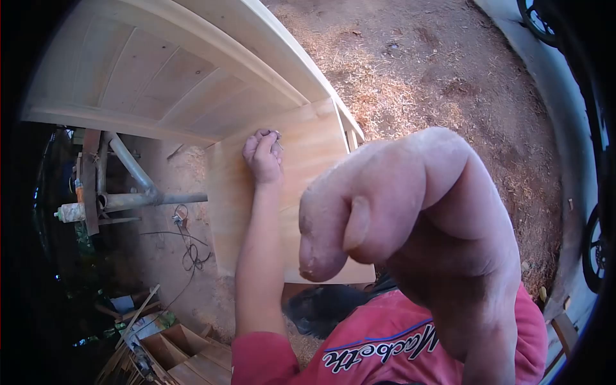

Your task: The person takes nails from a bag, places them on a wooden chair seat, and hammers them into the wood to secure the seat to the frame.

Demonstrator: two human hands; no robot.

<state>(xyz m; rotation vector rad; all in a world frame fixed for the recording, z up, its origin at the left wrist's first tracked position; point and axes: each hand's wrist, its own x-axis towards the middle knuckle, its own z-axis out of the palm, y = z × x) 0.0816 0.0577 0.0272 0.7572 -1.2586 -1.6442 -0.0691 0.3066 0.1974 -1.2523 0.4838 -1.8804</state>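
Observation:
My left hand is closed near the inner corner of a pale wooden piece of furniture, its fingers pinched around something small and thin that I cannot make out. Close to the camera, my right hand is raised with its fingers curled inward, large in view and covering part of the wooden panel's right edge. Whether anything is between those curled fingers is hidden. Slatted boards form the furniture's upper left part.
Wood shavings lie on the dirt ground. Metal tubing stands at the left, above a dark cable. A wooden box sits at the lower left; wheels show at the right edge.

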